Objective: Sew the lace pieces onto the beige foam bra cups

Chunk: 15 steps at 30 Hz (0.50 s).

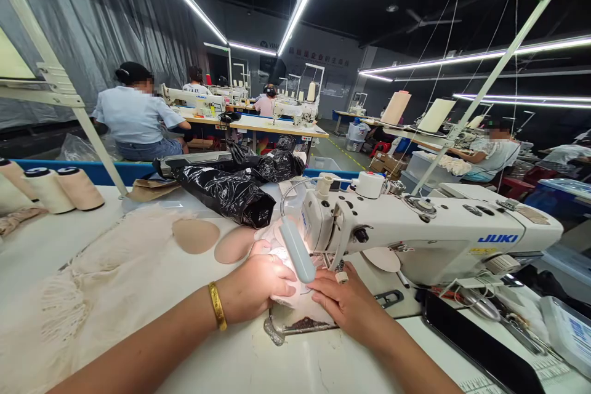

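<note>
Head view: cloth [290, 300] is pressed to the bed of the machine [415, 228] by 2 hands, just in front of the machine's head. By the left hand [253, 283], with fingers bent, the cloth's left side is covered; whether it is pinched cannot be told. By the right hand [348, 301], laid low with fingers stretched out, the right side is covered; a pinch cannot be told there either. A bracelet [217, 306] is worn on the left wrist. The fingers are lit by a lamp [298, 252] hung between the hands. Beyond the left hand, 2 pads [196, 236] are seen side by side, with lace [106, 277] spread to their left. Behind these, a black bag [226, 194] is laid. Spools [80, 189] are stood at far left. Snips [390, 299] and a phone [480, 345] are placed right of the right hand. Farther off, other people [133, 114] are seated at tables.
</note>
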Each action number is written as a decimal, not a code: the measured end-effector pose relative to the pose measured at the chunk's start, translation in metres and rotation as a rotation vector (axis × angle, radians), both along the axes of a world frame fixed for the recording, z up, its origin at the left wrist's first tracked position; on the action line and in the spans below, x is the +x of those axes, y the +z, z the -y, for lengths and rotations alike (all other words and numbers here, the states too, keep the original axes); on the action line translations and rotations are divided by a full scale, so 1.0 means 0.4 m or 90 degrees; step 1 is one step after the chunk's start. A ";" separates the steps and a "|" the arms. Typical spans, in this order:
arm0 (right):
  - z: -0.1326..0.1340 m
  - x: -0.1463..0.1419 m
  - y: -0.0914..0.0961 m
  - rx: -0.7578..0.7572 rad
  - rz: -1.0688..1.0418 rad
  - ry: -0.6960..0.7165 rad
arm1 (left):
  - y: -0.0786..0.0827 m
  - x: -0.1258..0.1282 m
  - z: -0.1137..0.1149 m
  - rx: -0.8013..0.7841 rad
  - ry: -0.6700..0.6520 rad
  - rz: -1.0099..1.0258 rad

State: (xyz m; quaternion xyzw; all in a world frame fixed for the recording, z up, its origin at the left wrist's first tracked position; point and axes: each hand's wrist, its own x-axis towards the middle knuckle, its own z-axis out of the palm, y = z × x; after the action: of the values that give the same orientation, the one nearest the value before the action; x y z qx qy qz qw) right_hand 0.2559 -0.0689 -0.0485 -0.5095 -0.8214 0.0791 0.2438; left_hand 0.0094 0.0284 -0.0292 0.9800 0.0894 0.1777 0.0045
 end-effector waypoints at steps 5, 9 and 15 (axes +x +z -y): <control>0.008 0.000 0.022 0.008 0.072 -0.040 | 0.004 0.002 -0.007 -0.012 0.003 0.001; 0.008 -0.005 0.023 0.023 0.078 -0.046 | 0.002 0.002 -0.007 -0.017 0.016 -0.006; 0.009 -0.002 0.024 0.044 0.053 -0.032 | -0.003 0.004 0.000 0.027 0.026 -0.013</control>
State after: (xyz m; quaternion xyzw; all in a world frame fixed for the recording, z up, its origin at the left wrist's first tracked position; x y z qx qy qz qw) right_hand 0.2550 -0.0724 -0.0389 -0.5241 -0.8201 0.0232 0.2286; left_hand 0.0110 0.0286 -0.0305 0.9797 0.1053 0.1695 -0.0209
